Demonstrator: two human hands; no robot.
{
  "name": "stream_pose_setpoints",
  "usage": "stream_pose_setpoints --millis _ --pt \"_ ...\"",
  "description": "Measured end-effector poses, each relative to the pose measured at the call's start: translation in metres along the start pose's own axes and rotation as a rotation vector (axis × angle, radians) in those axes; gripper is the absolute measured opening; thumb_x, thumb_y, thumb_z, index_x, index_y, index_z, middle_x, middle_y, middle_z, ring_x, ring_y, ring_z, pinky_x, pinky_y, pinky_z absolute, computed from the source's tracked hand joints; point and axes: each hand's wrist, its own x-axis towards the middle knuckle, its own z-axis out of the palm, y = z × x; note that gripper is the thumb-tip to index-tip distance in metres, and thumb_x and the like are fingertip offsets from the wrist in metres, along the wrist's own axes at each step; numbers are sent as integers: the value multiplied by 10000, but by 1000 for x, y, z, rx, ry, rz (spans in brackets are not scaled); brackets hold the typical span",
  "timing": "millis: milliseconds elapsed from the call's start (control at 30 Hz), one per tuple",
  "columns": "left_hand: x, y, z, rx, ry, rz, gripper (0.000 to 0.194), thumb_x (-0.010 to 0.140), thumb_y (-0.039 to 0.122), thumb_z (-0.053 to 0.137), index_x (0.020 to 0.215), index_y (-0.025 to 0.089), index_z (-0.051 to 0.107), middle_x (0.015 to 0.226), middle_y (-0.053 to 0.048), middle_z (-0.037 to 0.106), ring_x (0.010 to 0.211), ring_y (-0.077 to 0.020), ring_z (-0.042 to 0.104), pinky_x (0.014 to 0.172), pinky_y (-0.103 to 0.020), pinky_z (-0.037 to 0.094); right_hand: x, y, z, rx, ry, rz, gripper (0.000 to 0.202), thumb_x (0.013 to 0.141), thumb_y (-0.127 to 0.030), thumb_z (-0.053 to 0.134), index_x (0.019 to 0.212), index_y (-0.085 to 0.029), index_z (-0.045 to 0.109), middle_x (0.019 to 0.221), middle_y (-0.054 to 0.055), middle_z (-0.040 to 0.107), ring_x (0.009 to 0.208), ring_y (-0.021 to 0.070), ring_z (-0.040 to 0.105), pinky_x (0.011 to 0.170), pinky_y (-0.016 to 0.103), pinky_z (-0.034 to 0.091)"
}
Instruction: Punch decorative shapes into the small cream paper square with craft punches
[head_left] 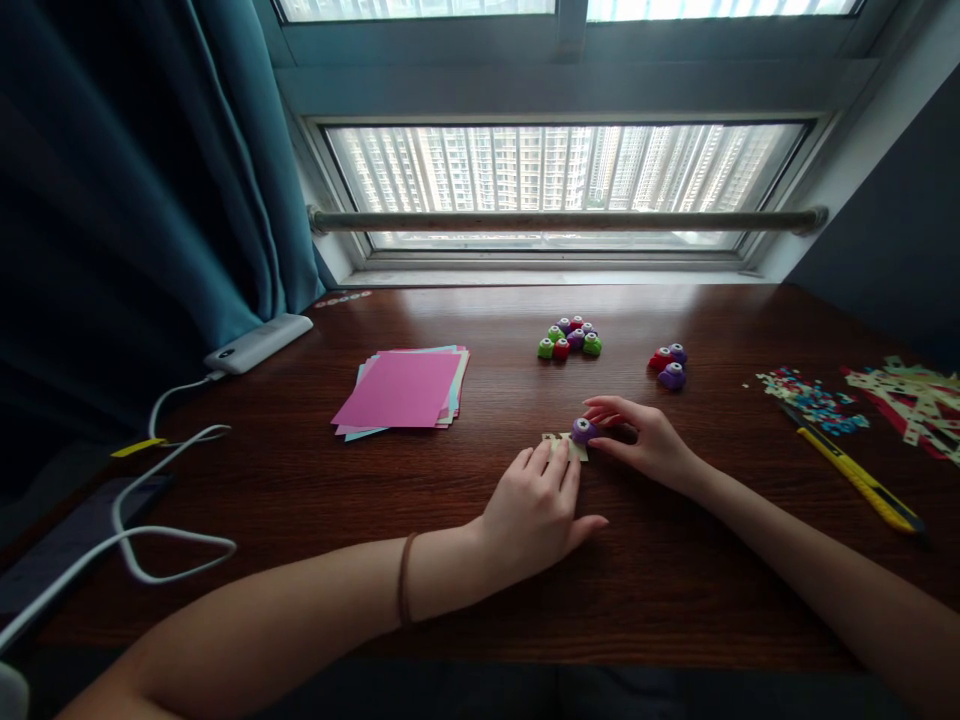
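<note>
"What do my hands show?"

"Left hand (536, 500): open, palm down, fingers extended, their tips on a small, pale yellow piece of cut paper (576, 449). A thin brown band (406, 580) circles the wrist. Right hand (652, 445): fingers curved and parted, my thumb tip touching a small, rounded purple punch (582, 431) with a white-ringed top. I cannot tell whether my index finger also presses it."

"And the punch's position?"

"At the upper right end of the cut paper, on the glossy, dark reddish-brown wooden table (487, 320), just beside my left fingertips."

"Next outward?"

"Beyond my right hand, a trio of rounded punches (673, 376), two purple and one red. Farther left, a cluster of green, red and purple punches (576, 340). Left of my hands, a loose stack of square coloured paper (401, 388), pink uppermost, light blue and other edges showing."

"The right margin?"

"A scatter of tiny red, white and blue paper bits (814, 400); near it, a yellow-and-black cutter (859, 480), lying aslant; farther right, a heap of pale yellow and red paper strips (907, 400)."

"The left margin and background?"

"A white, flat, rounded device (259, 343) joined to a looping white cable (124, 520); above it, a blue fabric curtain (225, 150). Behind the table, a pale-framed window (562, 165), crossed by a horizontal rail (570, 222)."
</note>
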Motion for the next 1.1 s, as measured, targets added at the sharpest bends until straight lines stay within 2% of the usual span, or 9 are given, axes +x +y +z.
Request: stream_pose_setpoints --millis 167,500,900,1000,1100 --pt "2 -1 2 -34 -50 -14 650 851 547 352 1229 30 456 1275 -218 460 1197 -328 397 964 -432 340 0 4 -1 -7 0 18 415 746 -237 631 1144 -205 521 964 52 630 872 186 612 816 342 515" --pt "2 -5 2 -131 -39 -65 613 840 552 372 1286 132 401 1365 -157 364 1252 -311 308 1020 -460 258 1 8 -2 58 40 55 378 757 -267 613 1116 -186 528 976 71 637 872 200 621 818 380 523" --pt "3 -6 2 -199 -68 -77 585 843 529 388 1299 163 383 1405 -155 296 1283 -309 250 1028 -485 246 4 10 -1 53 46 63 390 757 -276 624 1121 -185 518 1012 75 617 880 196 610 798 357 530" --pt "3 -6 2 -210 -46 -79 613 831 531 412 1324 172 348 1434 -150 238 1301 -314 210 1035 -496 233 3 -8 -7 -62 122 -5 351 773 -287 610 1104 -196 537 1018 78 604 870 207 601 777 364 528" --pt "2 -4 3 -194 -17 -96 661 815 552 425 1346 173 314 1458 -151 170 1320 -336 147 1042 -528 197 -12 -51 -11 -237 247 -176 225 803 -240 575 1027 -242 588 952 68 611 838 215 595 768 367 511"
